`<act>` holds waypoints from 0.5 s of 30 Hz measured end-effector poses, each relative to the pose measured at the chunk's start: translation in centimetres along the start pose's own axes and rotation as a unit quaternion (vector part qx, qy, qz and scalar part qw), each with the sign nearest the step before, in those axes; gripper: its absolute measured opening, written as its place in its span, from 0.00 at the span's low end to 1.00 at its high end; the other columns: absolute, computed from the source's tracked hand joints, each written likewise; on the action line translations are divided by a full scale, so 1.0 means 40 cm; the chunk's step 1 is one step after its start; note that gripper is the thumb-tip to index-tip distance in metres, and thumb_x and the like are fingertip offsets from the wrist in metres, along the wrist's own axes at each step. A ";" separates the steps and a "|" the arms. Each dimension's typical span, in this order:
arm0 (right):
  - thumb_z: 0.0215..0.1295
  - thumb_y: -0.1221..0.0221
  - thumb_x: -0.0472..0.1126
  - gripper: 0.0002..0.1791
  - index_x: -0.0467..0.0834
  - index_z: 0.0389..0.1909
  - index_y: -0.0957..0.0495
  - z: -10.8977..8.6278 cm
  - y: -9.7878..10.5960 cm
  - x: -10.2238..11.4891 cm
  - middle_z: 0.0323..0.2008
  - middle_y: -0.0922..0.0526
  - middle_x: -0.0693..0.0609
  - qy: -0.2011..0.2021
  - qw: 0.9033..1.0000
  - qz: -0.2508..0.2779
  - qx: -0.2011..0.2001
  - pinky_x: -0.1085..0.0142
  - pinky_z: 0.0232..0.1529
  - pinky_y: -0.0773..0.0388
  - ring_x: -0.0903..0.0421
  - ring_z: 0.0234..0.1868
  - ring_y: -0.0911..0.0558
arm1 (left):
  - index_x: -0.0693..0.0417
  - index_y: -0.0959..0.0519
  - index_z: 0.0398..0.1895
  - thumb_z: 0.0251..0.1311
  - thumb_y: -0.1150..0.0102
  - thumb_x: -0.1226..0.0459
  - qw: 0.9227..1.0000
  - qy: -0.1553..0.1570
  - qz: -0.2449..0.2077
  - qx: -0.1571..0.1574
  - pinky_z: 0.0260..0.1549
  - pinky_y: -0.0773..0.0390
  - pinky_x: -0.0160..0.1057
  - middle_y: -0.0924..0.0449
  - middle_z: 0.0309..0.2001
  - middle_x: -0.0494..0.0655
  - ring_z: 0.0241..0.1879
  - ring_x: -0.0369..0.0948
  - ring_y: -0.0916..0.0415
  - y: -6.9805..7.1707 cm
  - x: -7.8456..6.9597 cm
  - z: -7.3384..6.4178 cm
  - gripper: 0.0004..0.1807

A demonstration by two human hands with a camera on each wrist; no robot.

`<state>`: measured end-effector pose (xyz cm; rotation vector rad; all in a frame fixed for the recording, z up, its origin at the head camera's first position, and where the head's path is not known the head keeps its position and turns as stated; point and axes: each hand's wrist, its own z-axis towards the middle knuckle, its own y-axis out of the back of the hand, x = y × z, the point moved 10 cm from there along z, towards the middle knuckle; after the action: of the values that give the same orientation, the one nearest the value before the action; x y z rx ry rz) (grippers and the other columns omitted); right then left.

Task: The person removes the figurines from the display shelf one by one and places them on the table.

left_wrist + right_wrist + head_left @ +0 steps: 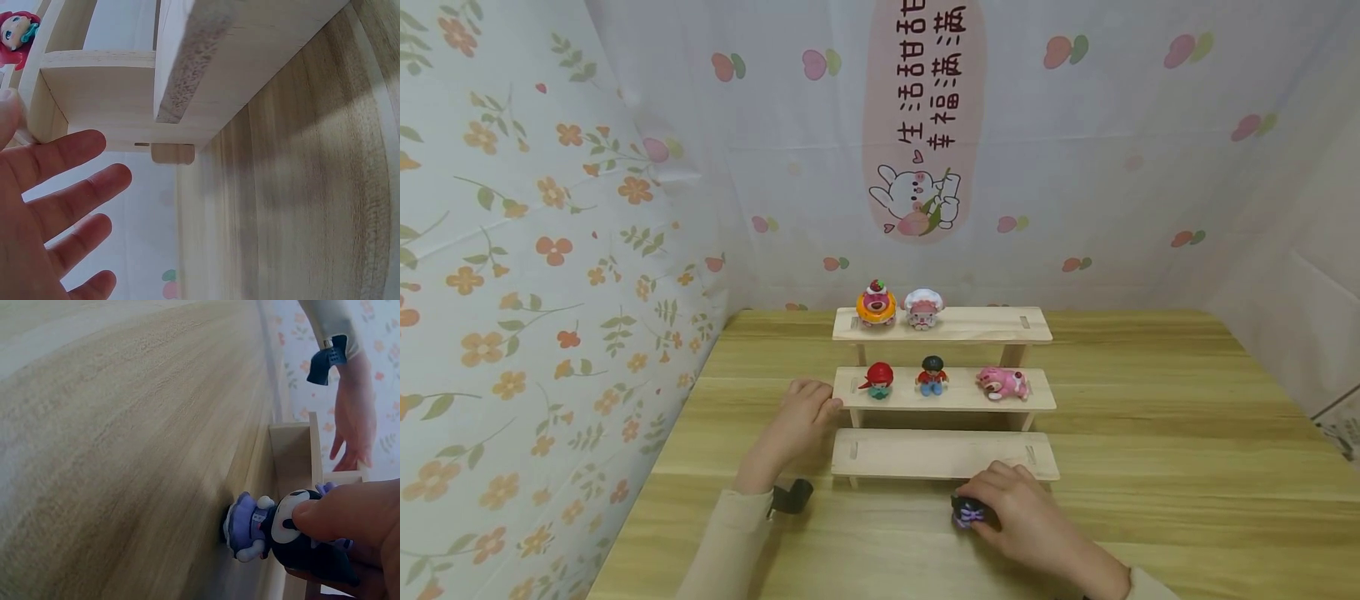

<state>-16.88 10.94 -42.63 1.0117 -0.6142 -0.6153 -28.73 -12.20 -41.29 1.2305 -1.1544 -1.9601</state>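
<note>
A three-step wooden display shelf [925, 454] stands on the table. My left hand [803, 412] is at the left end of its middle step; in the left wrist view the board's corner lies between thumb and index finger [69, 153], the other fingers spread. My right hand [1018, 512] pinches a black-hooded figurine [250, 528] in a purple dress by its head, in front of the bottom step and close to the tabletop. On the middle step are a red-haired figurine [879, 381], a toy figure with black hair [932, 377] and a pink bear figurine [1003, 383] lying down.
The top step holds a bear figurine with an orange ring [876, 307] and a white-hatted figurine [923, 310]. A black device [793, 497] is strapped at my left wrist. Printed cloths [790, 167] hang behind and left of the wooden table [1172, 433].
</note>
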 end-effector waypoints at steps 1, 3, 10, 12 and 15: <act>0.38 0.26 0.46 0.21 0.53 0.39 0.17 0.000 0.000 0.000 0.36 0.18 0.65 0.000 1.000 -0.002 0.000 0.65 0.40 0.28 0.66 0.39 0.26 | 0.59 0.23 0.42 0.71 0.54 0.58 1.000 -0.001 0.000 -0.001 0.61 0.37 0.54 0.21 0.49 0.55 0.57 0.55 0.34 0.000 0.000 0.000 0.13; 0.39 0.26 0.46 0.21 0.52 0.39 0.17 0.001 0.000 0.002 0.36 0.18 0.64 0.003 1.000 -0.003 0.001 0.64 0.40 0.28 0.65 0.39 0.26 | 0.59 0.23 0.41 0.71 0.54 0.59 1.000 -0.002 -0.001 -0.001 0.61 0.37 0.54 0.21 0.49 0.56 0.57 0.55 0.34 0.000 0.000 -0.001 0.13; 0.41 0.27 0.47 0.23 0.49 0.43 0.17 0.004 0.000 0.013 0.38 0.17 0.62 0.017 1.000 -0.010 0.015 0.61 0.42 0.26 0.63 0.40 0.25 | 0.59 0.24 0.40 0.71 0.53 0.59 1.000 -0.007 0.005 -0.007 0.60 0.37 0.54 0.21 0.48 0.56 0.56 0.55 0.34 -0.001 0.001 0.000 0.13; 0.42 0.27 0.48 0.24 0.49 0.44 0.17 0.004 -0.001 0.015 0.39 0.17 0.62 0.021 1.000 -0.014 0.018 0.60 0.43 0.25 0.63 0.40 0.25 | 0.59 0.24 0.39 0.71 0.53 0.59 1.000 -0.008 0.005 -0.008 0.60 0.37 0.54 0.21 0.47 0.56 0.56 0.55 0.34 -0.001 0.001 0.001 0.13; 0.42 0.27 0.48 0.25 0.49 0.45 0.18 0.004 -0.004 0.015 0.40 0.17 0.61 0.021 0.999 -0.018 0.029 0.59 0.44 0.25 0.63 0.41 0.25 | 0.59 0.24 0.39 0.71 0.53 0.59 1.000 -0.005 0.003 -0.006 0.61 0.37 0.54 0.21 0.47 0.56 0.56 0.55 0.34 -0.001 0.002 0.001 0.13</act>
<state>-16.64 10.35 -42.62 1.0884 -0.5803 -0.6085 -28.79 -12.21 -41.36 1.2110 -1.1490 -1.9684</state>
